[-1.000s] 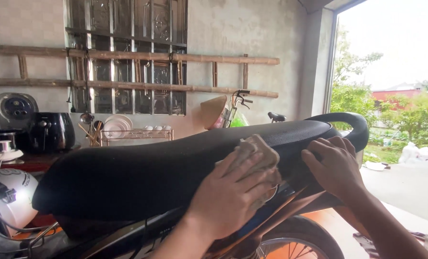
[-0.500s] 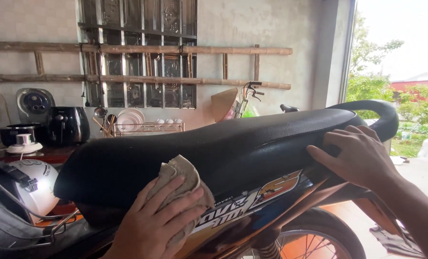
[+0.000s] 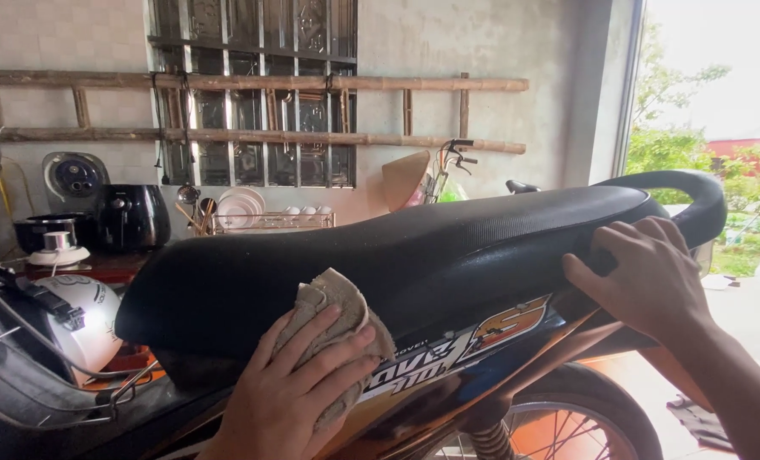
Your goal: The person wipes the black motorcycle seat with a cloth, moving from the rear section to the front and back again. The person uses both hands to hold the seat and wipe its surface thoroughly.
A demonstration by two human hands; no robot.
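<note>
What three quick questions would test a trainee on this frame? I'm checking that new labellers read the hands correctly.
1. True or false: the left hand presses a cloth against the side of the motorbike seat.
2. Where does the right hand rest? A) on the rear of the seat B) on the white helmet C) on the wheel
3. What hangs flat along the wall?

Key: 1 true; 2 A; 3 a wooden ladder.

Matt grained black seat (image 3: 448,247), beige cloth rag (image 3: 333,315).
</note>
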